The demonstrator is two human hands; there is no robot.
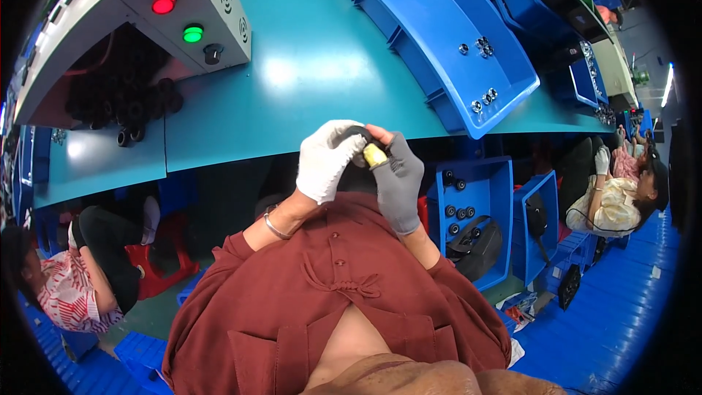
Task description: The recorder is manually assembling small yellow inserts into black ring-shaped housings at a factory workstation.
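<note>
"Grip?"
"White fabric-gloved left hand [322,161] and grey-gloved right hand [401,179] both pinching one black round part [357,132]."
"Location?"
"Between both hands, by the near edge of the smooth teal work surface [314,95]."

red stool [155,282] near a seated co-worker [77,289]

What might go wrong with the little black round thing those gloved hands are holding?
It might slip: the left hand and right hand pinch the black round part near the table's front edge, so it could drop to the floor.

Also, the loose pile of black round pieces by the white box might roll if bumped.
</note>
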